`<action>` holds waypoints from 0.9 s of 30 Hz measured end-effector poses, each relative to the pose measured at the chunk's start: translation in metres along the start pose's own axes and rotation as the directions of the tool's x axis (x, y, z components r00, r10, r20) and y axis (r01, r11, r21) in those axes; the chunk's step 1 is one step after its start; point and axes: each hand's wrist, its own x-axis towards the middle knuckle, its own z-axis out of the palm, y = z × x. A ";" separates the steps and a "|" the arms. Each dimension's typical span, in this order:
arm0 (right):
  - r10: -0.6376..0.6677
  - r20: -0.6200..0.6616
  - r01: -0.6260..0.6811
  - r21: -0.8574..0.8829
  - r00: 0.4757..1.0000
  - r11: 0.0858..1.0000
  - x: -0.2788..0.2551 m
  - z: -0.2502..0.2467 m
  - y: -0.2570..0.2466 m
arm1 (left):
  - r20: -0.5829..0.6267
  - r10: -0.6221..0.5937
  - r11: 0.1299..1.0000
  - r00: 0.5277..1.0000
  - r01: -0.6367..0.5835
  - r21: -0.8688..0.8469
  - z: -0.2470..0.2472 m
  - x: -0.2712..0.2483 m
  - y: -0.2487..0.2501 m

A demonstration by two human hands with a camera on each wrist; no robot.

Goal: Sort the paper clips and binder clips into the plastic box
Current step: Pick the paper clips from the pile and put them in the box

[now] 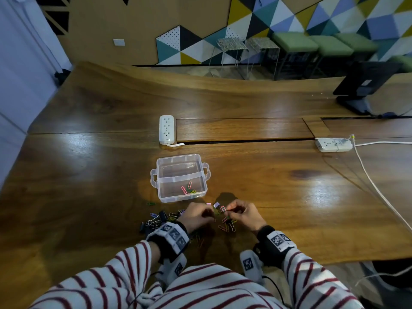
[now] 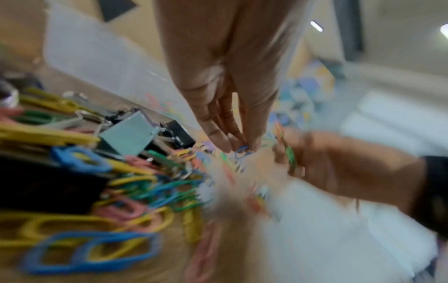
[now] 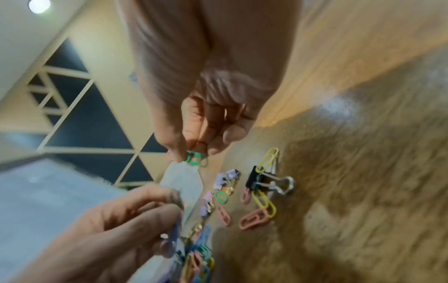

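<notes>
A clear plastic box (image 1: 181, 161) stands open on the wooden table, its near compartment holding several coloured paper clips (image 1: 188, 189). A mixed pile of paper clips and binder clips (image 1: 158, 219) lies just in front of it. My left hand (image 2: 240, 147) pinches a blue paper clip (image 2: 242, 152) at the pile's right edge. My right hand (image 3: 191, 155) pinches a green paper clip (image 3: 196, 160) just above the table. In the head view the left hand (image 1: 208, 214) and right hand (image 1: 227, 211) almost meet. A black binder clip (image 3: 260, 181) and loose paper clips (image 3: 254, 218) lie under the right hand.
A white power strip (image 1: 166, 130) lies behind the box. A second power strip (image 1: 334, 144) with a white cable (image 1: 379, 192) is at the right. A dark monitor stand (image 1: 365, 85) sits far right. The table's near edge (image 1: 334, 259) runs close to my body.
</notes>
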 end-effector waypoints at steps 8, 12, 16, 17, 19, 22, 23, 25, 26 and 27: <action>0.076 0.051 -0.088 0.288 0.996 0.954 0.009 0.001 -0.019 | -0.233 -0.304 0.782 0.924 0.102 -0.615 -0.067 0.000 -0.015; 0.015 0.045 -0.025 0.236 0.999 0.971 0.034 0.014 -0.051 | -0.290 -0.359 0.875 0.887 0.212 -0.436 -0.082 0.007 -0.029; -0.024 0.003 0.024 0.096 1.000 0.995 0.057 0.027 -0.082 | -0.301 -0.334 0.937 0.894 0.281 -0.205 -0.087 0.004 -0.033; -0.028 -0.008 0.028 0.050 1.000 0.998 0.062 0.029 -0.088 | -0.327 -0.319 0.946 0.889 0.276 -0.173 -0.088 0.002 -0.032; -0.041 0.004 0.041 -0.028 0.999 0.999 0.067 0.032 -0.095 | -0.395 -0.273 0.962 0.877 0.249 -0.113 -0.090 -0.004 -0.027; -0.052 0.078 0.067 -0.218 0.996 0.974 0.068 0.031 -0.100 | -0.434 -0.199 0.980 0.879 0.182 -0.081 -0.084 -0.012 -0.013; -0.053 0.085 0.075 -0.283 0.995 0.956 0.067 0.029 -0.099 | -0.408 -0.183 0.983 0.894 0.161 -0.088 -0.080 -0.013 -0.009; -0.054 0.068 0.076 -0.381 0.996 0.922 0.059 0.019 -0.094 | -0.315 -0.142 0.989 0.938 0.120 -0.089 -0.068 -0.014 -0.003; -0.048 0.056 0.067 -0.414 0.997 0.908 0.054 0.013 -0.088 | -0.252 -0.112 0.993 0.961 0.101 -0.057 -0.061 -0.012 0.000; -0.038 0.046 0.054 -0.443 0.998 0.895 0.049 0.006 -0.081 | -0.189 -0.084 0.996 0.978 0.084 -0.004 -0.053 -0.010 0.003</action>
